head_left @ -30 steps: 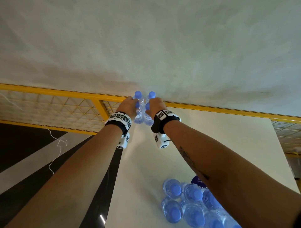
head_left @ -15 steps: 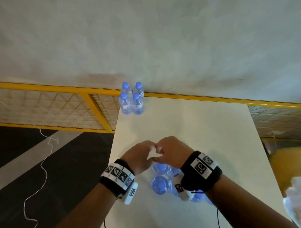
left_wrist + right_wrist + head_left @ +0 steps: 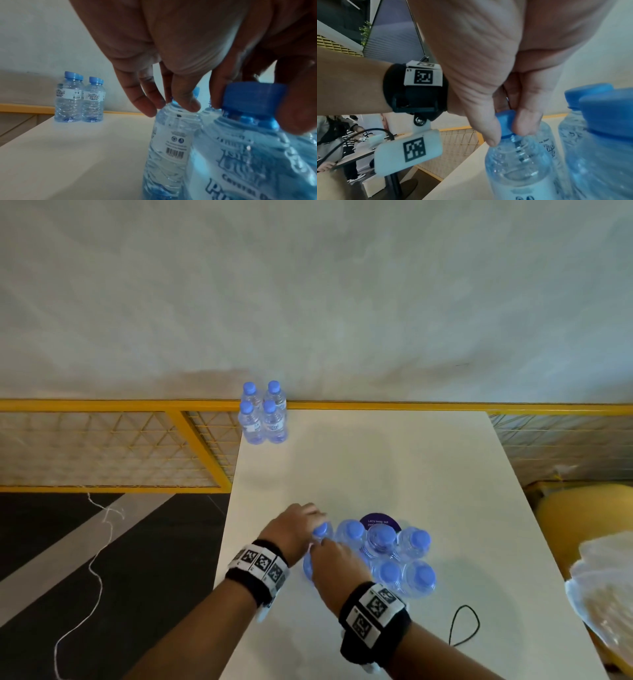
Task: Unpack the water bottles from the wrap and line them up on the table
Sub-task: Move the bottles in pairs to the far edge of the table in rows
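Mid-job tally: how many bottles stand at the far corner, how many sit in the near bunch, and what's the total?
Far bottles: 4
Near bottles: 7 seen; the left hand and right hand grip caps there and may hide more
Total: 11 visible

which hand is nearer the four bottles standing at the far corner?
Left. The left hand is on the far-left side of the near cluster, toward the four bottles. The right hand sits just behind it, nearer the person. Both are well short of them.
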Available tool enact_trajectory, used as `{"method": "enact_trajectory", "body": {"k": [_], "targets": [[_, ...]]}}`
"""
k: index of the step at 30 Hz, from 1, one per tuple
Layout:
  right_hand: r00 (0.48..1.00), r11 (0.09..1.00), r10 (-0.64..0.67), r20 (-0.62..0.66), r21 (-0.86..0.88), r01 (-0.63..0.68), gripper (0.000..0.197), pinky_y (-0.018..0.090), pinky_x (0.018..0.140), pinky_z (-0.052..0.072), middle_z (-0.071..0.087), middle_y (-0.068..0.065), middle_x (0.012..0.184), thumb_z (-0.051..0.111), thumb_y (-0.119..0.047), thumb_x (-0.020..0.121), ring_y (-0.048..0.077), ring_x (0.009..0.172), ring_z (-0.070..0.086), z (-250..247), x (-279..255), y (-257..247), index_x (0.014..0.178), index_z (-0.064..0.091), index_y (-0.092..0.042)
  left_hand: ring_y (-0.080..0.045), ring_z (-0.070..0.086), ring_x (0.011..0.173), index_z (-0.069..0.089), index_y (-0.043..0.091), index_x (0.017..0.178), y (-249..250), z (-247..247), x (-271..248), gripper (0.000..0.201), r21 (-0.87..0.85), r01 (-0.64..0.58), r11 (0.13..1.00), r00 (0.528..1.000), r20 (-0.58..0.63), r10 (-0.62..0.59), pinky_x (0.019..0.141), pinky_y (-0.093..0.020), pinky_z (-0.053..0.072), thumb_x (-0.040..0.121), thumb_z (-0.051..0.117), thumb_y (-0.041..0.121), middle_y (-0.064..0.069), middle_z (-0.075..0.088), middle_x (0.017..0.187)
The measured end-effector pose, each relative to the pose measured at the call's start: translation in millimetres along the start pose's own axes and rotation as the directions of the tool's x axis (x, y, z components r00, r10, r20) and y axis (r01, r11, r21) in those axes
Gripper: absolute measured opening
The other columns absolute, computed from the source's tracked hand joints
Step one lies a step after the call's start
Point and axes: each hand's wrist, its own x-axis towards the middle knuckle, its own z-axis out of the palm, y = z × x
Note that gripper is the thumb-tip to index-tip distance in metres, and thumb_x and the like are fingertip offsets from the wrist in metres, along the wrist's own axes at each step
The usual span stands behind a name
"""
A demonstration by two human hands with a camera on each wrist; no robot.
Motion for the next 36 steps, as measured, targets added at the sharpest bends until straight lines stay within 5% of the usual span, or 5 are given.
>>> {"method": "enact_trajectory", "body": {"k": [5, 14, 24, 32, 36], "targets": [[0.999, 0.999, -0.034, -0.005, 0.005, 0.034, 0.019, 0.035, 0.072, 0.051, 0.062, 0.007, 0.110, 0.050, -0.014, 0.098, 0.026, 0.098, 0.065, -19, 6, 7, 0.112, 0.062, -0.012, -0.019, 0.054, 0.105, 0.058, 0.031, 0.107, -3, -21, 10, 0.018, 0.101, 0.068, 0.993, 0.995, -0.078, -0.061, 0.069, -0.031, 0.047, 0.091, 0.065, 0.034, 0.012, 0.058, 0.109], [0.993, 0.976, 0.062, -0.104, 0.214, -0.038, 0.020, 0.029, 0.069, 0.045, 0.066, 0.011, 0.102, 0.067, -0.029, 0.086, 0.033, 0.094, 0.069, -115, 110, 40, 0.098, 0.068, -0.012, -0.026, 0.059, 0.101, 0.065, 0.025, 0.091, -43, -128, 103, 0.021, 0.216, 0.161, 0.963, 0.958, -0.269, -0.100, 0.080, -0.044, 0.053, 0.090, 0.065, 0.046, 0.007, 0.068, 0.095], [0.986, 0.956, 0.096, -0.135, 0.289, -0.054, 0.011, 0.031, 0.070, 0.052, 0.067, 0.011, 0.105, 0.064, -0.021, 0.089, 0.031, 0.093, 0.068, -112, 254, 68, 0.092, 0.065, -0.010, -0.026, 0.049, 0.111, 0.050, 0.026, 0.073, -125, -149, 208, 0.023, 0.219, 0.352, 0.910, 0.912, -0.298, -0.282, 0.101, -0.062, 0.035, 0.088, 0.067, 0.026, 0.013, 0.048, 0.072], [0.979, 0.964, 0.074, -0.190, 0.266, -0.021, 0.011, 0.031, 0.066, 0.047, 0.068, 0.010, 0.097, 0.063, -0.015, 0.088, 0.030, 0.093, 0.068, -115, 312, 63, 0.097, 0.068, -0.010, -0.026, 0.028, 0.151, 0.065, 0.032, 0.105, -154, -137, 245, 0.014, 0.231, 0.366, 0.902, 0.922, -0.222, -0.318, 0.112, -0.060, 0.028, 0.094, 0.058, 0.032, 0.010, 0.067, 0.126], [0.974, 0.968, 0.064, -0.218, 0.250, -0.007, 0.015, 0.031, 0.070, 0.049, 0.070, 0.010, 0.103, 0.066, -0.016, 0.087, 0.029, 0.095, 0.068, -120, 327, 64, 0.101, 0.069, -0.011, -0.029, 0.025, 0.154, 0.064, 0.032, 0.105, -160, -144, 259, 0.019, 0.237, 0.348, 0.907, 0.930, -0.208, -0.303, 0.111, -0.060, 0.031, 0.092, 0.054, 0.023, 0.006, 0.065, 0.126]]}}
